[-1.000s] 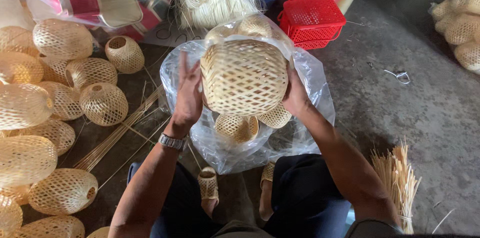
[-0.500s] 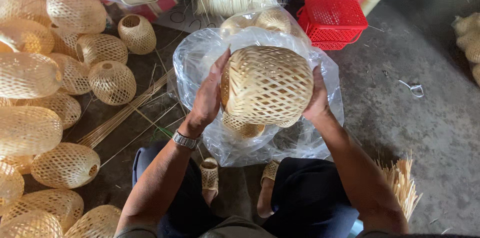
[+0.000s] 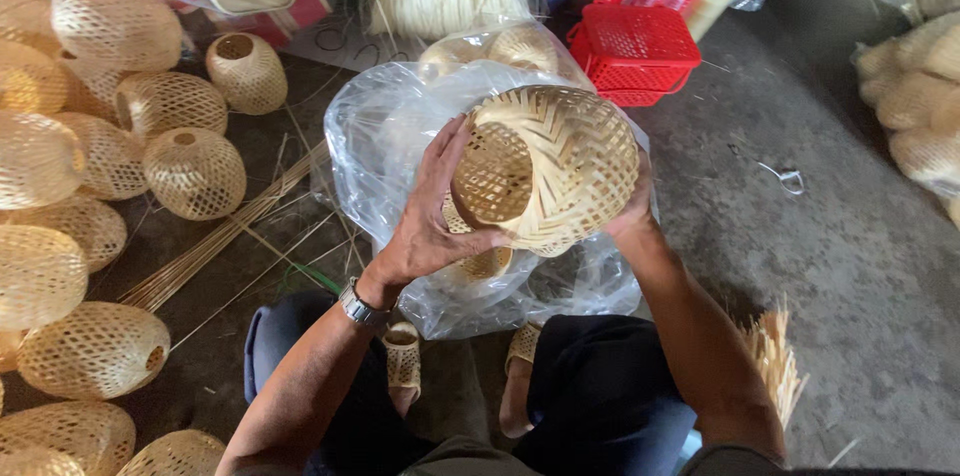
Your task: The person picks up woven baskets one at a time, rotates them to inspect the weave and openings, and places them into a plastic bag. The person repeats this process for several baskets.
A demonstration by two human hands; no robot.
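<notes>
Concrete floor (image 3: 800, 266); both hands (image 3: 430, 226) gripping woven basket (image 3: 560, 166).

1. Left hand (image 3: 425, 221) and right hand (image 3: 630, 211) grip a woven bamboo basket (image 3: 550, 166), tilted, above the clear plastic bag (image 3: 390, 136).
2. Red crate (image 3: 635, 51) lies beyond the bag.
3. Finished baskets (image 3: 190, 171) are piled left of it.

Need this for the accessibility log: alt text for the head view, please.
Both hands, left hand and right hand, hold a round woven bamboo shade over a clear plastic bag of similar pieces. More woven shades and loose bamboo strips lie left; a red plastic basket sits behind.
</notes>
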